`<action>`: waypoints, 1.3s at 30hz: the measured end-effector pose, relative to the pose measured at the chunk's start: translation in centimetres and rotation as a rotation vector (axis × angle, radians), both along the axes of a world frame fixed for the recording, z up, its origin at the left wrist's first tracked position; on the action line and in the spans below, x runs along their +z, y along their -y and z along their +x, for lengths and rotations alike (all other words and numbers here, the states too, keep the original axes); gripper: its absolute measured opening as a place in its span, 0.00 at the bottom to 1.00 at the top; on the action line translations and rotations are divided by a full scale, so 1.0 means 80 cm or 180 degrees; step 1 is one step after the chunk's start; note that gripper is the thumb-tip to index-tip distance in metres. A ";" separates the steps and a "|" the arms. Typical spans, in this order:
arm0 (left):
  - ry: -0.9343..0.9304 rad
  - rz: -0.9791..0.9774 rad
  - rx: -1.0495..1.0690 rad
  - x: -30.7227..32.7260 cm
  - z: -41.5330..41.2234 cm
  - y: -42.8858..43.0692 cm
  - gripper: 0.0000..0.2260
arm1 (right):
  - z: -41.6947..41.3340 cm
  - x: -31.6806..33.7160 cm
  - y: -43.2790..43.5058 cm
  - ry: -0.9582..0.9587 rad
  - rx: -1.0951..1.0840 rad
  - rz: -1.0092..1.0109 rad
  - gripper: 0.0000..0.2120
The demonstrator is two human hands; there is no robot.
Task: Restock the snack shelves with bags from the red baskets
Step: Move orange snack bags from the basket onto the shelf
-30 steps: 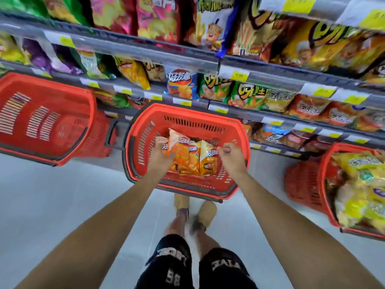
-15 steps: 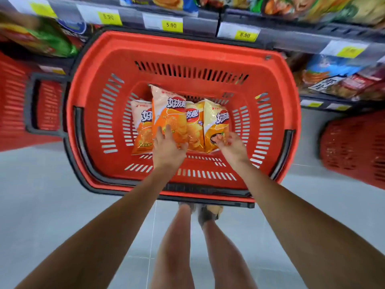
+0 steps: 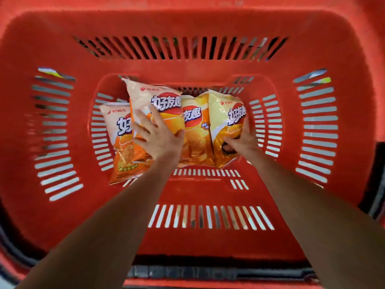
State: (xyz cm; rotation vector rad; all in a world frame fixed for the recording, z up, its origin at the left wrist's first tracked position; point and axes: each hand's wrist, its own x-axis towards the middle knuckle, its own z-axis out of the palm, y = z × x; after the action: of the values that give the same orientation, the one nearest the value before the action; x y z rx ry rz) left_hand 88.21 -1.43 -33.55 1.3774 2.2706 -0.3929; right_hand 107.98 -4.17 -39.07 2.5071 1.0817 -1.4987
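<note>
A red basket (image 3: 208,24) fills the head view. Several orange chip bags stand side by side at its bottom, leaning toward the far wall. My left hand (image 3: 160,140) lies with spread, straight fingers on the front of the second bag from the left (image 3: 158,101). The leftmost bag (image 3: 123,155) sits lower, beside that hand. My right hand (image 3: 241,140) grips the lower right edge of the rightmost bag (image 3: 227,113), fingers curled round it. A third bag (image 3: 195,130) stands between the two hands.
The slotted basket floor (image 3: 208,220) in front of the bags is bare. A black handle (image 3: 187,274) lies along the near rim, and another black part (image 3: 377,180) shows at the right rim. Shelves are out of view.
Both hands and the bags have gone down from above the rim to the basket's bottom. The view has closed in, and the shelves and other baskets have left the frame.
</note>
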 end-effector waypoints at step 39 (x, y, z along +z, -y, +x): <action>0.0986 0.1258 0.0131 0.547 -0.025 0.076 0.40 | -0.010 0.558 0.048 0.0167 0.0361 0.1564 0.39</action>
State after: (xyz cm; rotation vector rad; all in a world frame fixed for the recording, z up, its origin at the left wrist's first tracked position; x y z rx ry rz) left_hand 86.24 -7.53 10.19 1.4515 2.1803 0.2836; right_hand 107.20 -8.01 5.54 2.6933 1.7292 -1.2492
